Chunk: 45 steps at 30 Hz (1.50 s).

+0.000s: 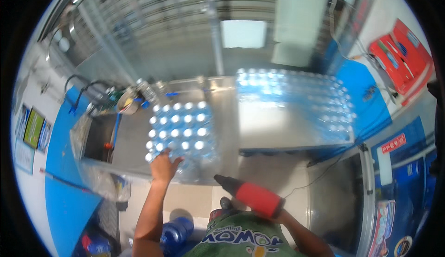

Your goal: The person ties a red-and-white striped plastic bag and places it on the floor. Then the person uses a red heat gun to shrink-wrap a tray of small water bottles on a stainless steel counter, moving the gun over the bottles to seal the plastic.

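A block of clear water bottles (187,132) with white caps stands upright in rows on the steel counter, left of the middle. What looks like clear plastic film shines around its front side. My left hand (162,166) rests at the block's front left corner, thumb spread from the fingers and touching the front bottles. In my right hand (277,217) is a red heat gun (259,198), its black nozzle pointing left toward the counter's front edge. The gun's body hides most of the right fingers.
More capped bottles (296,88) line the back and right side of a white-topped table (278,129). A sink (99,136) is set into the counter's left end. The gun's cord (315,179) runs off to the right. A large blue water jug (177,231) stands on the floor.
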Available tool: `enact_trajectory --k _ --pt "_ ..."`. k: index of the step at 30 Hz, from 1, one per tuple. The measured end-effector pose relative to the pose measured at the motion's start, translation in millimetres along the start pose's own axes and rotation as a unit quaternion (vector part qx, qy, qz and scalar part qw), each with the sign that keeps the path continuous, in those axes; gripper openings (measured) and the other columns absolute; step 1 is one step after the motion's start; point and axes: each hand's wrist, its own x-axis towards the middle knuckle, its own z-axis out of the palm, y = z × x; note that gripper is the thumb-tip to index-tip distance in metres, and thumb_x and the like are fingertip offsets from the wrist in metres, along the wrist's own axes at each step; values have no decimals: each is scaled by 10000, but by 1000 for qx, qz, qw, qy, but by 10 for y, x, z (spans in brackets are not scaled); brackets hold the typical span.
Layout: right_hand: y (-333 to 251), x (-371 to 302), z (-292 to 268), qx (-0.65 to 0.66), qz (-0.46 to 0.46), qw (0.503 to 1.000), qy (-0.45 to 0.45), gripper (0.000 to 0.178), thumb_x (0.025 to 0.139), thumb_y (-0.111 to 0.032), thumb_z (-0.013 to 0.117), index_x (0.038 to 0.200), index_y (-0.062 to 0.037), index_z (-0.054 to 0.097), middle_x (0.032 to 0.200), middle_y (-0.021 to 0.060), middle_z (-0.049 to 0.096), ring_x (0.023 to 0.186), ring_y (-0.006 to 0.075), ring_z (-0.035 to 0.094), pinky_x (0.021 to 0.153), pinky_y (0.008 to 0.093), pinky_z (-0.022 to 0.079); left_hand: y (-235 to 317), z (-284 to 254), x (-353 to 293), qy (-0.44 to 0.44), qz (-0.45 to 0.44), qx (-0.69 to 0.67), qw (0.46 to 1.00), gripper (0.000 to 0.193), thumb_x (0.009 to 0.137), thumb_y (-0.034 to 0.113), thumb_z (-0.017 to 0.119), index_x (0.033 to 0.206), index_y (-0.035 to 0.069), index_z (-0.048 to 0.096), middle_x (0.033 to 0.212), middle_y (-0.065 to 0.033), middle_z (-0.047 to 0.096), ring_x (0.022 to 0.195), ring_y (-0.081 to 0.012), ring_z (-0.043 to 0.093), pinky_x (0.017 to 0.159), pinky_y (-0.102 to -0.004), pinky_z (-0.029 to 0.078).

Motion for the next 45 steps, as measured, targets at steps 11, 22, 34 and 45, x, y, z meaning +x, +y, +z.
enact_trajectory --k 11,22,34,45 --pt "358 -988 -586 7 33 975 221 561 1000 -385 742 1434 -51 617 1496 170 601 1434 316 527 1225 427 371 3275 335 722 -90 307 -313 894 424 880 301 861 1205 74 712 1074 -152 735 782 -293 707 719 -413 569" --pt "417 -2038 -676 42 189 913 359 507 983 -356 779 1392 -87 648 1298 125 695 1221 279 658 1056 412 508 6228 1461 1075 -148 583 -249 759 512 961 91 730 1444 132 567 1433 -182 510 1149 -427 669 944 -514 583" --pt "377 -2109 -965 203 343 841 365 291 966 -377 806 985 -98 725 725 -10 644 607 123 594 567 320 486 5311 1376 955 -234 508 -331 760 345 902 -12 736 1216 99 647 1250 -167 562 1049 -408 672 872 -491 559" --pt "56 -1452 -862 180 271 916 236 279 1028 -394 690 1031 -116 671 755 -15 613 552 79 555 449 279 443 2998 681 530 -189 365 -337 847 245 944 94 759 1179 101 690 1156 -171 605 907 -365 723 819 -477 566"
